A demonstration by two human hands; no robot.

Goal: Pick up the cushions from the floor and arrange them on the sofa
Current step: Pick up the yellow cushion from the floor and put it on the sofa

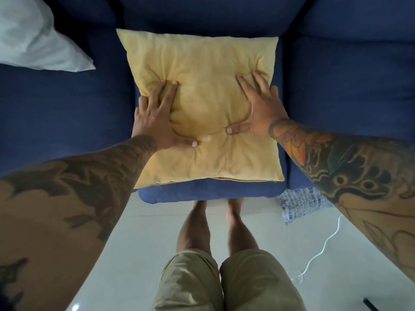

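Cushion work is centring on a square mustard-yellow fabric cushion point(202, 108), which is lying flat on a blue cushion point(208, 190) at the middle seat of the dark blue fabric sofa point(350, 104), its far edge reaching toward the backrest and its near seam lying just short of the blue cushion's front edge. Both hands are pressing down on it with spread fingers: the left hand point(155, 117) is bearing on the left half, the right hand point(258, 106) on the right half, and the two thumbs are pointing toward each other near the middle. Neither grip is closing on anything; the palms are lying open and flat, so the fabric is puckering into creases around the fingertips. Judging by this, the person is patting the filling level and squaring the cushion on the seat rather than lifting it.

To the left, a pale grey-white pillow point(38, 39) is resting on the neighbouring seat against the backrest. On the white tiled floor point(143, 232), just beside the sofa's front at the right, a blue-and-white patterned cushion point(298, 204) is lying, partly hidden by the right forearm; it is probably waiting to be collected. A white cable point(323, 245) is trailing across the tiles near it.
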